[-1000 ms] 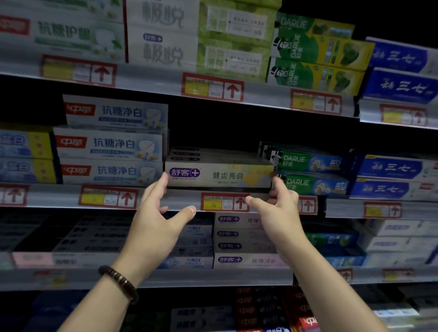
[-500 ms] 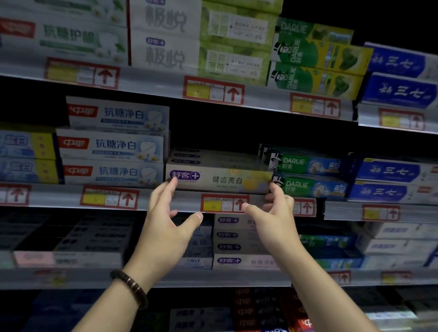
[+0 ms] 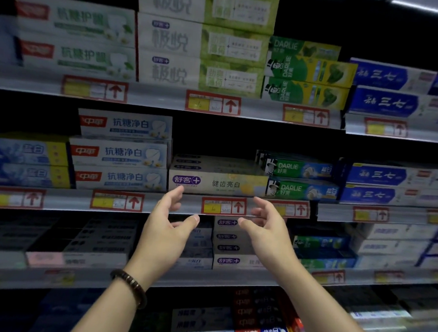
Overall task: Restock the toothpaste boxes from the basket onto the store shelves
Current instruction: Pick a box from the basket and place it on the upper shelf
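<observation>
Both hands are reaching up toward the middle shelf (image 3: 158, 205), and neither is holding anything. The left hand (image 3: 168, 229) is sitting at about 6 o'clock from the purple-logo end of the cream box (image 3: 218, 183), its fingers spread apart and its top fingertip just touching or nearly touching the box's lower left corner; the blur is making it hard to tell which. A dark bead bracelet (image 3: 129, 284) is circling the left wrist, at 7 o'clock from that hand. The right hand (image 3: 268, 229) is hanging at about 5 o'clock from the box, fingers curled loosely and open, thumb pointing toward 9 o'clock, just beside the red-framed price tag (image 3: 224, 206) on the shelf edge. The cream box is lying flat at the front of the middle shelf, on top of nothing visible but with more of the same boxes stacked behind it. At its 9 o'clock, touching it, white-and-blue boxes (image 3: 121, 164) are standing three high; at its 3 o'clock, green boxes (image 3: 302, 179) are stacked two high. Farther toward 3 o'clock, blue boxes (image 3: 392, 185) are filling the next bay. On the shelf at 12 o'clock, grey-and-green boxes (image 3: 203, 43) are piled up. Below the hands, at 6 o'clock, more purple-logo boxes (image 3: 229, 247) are lying in a stack.
</observation>
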`<control>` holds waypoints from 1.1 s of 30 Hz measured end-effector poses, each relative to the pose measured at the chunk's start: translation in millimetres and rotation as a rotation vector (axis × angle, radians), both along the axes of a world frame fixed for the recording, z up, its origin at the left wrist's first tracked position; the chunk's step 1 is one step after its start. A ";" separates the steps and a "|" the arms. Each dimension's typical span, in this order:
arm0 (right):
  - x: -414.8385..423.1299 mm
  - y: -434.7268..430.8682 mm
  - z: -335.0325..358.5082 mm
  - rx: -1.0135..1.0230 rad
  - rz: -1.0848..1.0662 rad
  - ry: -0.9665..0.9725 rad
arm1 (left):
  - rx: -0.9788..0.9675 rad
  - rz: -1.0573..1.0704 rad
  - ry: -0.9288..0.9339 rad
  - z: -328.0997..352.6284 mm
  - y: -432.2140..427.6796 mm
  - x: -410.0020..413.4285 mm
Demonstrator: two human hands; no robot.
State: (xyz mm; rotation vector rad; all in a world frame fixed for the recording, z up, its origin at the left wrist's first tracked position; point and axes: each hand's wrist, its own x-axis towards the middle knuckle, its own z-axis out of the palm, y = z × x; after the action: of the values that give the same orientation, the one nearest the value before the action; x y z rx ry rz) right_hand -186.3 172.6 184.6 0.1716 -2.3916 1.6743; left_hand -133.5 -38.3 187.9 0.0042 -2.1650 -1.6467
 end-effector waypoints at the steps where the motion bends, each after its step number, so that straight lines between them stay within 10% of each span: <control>1: 3.0 0.8 0.5 -0.013 -0.001 -0.004 | -0.004 0.000 -0.009 2.1 0.5 2.6; 33: 149.2 29.6 -33.2 -0.213 0.123 -0.144 | -0.018 -0.073 -0.359 -30.5 7.3 148.3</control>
State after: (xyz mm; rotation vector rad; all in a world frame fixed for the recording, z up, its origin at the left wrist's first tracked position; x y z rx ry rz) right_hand -37.1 202.1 151.4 0.1717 -2.3209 2.0490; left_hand 14.8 -31.0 157.3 0.2351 -2.4675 -1.7791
